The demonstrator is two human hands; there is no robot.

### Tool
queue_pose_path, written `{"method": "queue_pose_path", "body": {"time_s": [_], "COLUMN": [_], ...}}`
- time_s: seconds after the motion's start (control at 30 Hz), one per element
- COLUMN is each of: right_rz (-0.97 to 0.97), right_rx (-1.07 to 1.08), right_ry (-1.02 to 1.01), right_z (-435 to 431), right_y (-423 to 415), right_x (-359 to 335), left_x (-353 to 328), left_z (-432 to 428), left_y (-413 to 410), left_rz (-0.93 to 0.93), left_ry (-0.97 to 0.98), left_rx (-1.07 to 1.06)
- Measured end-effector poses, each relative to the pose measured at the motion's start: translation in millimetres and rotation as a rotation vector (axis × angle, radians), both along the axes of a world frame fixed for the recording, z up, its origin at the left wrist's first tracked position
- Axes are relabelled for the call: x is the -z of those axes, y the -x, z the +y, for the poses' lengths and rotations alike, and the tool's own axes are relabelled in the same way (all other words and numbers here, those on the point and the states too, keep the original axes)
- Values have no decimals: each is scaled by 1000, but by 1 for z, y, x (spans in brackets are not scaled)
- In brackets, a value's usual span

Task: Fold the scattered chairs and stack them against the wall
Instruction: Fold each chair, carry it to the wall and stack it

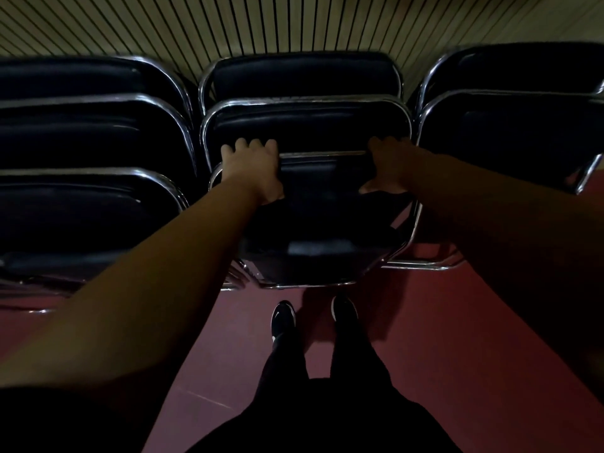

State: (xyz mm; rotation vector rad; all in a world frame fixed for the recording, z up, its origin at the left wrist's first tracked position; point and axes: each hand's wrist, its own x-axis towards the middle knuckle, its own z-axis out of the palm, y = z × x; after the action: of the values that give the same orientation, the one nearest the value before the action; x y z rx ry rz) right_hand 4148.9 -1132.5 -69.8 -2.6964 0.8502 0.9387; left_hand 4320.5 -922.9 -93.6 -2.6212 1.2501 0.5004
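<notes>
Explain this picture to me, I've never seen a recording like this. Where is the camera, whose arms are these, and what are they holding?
There is no machine here. A person wears one wide-angle camera on the head, looking forward and down, so you see their own arms, legs and black shoes. The left hand and the right hand each grip the chrome top rail of a folded black chair, fingers curled over the rail. Two more folded chairs stand between it and the slatted wall. A left stack and a right stack of the same chairs stand on either side. Everything rests on a red floor. The picture is dark, so finer detail cannot be told.
</notes>
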Motion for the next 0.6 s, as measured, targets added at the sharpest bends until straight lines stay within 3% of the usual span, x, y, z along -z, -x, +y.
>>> {"method": "queue_pose_path", "body": {"time_s": [0.3, 0.43, 0.6], "right_rz": [-29, -46, -189], "right_rx": [-19, -208, -315], "right_ry": [-20, 67, -72], "right_z": [3, 13, 44], "right_y": [11, 10, -25], "right_x": [-11, -27, -59], "left_x": [-22, -46, -78], "left_z": [-4, 0, 25], "left_y": [25, 45, 60], "left_rz": [-5, 25, 112], "left_ry": [-53, 39, 103], "left_rx": [-159, -291, -361]}}
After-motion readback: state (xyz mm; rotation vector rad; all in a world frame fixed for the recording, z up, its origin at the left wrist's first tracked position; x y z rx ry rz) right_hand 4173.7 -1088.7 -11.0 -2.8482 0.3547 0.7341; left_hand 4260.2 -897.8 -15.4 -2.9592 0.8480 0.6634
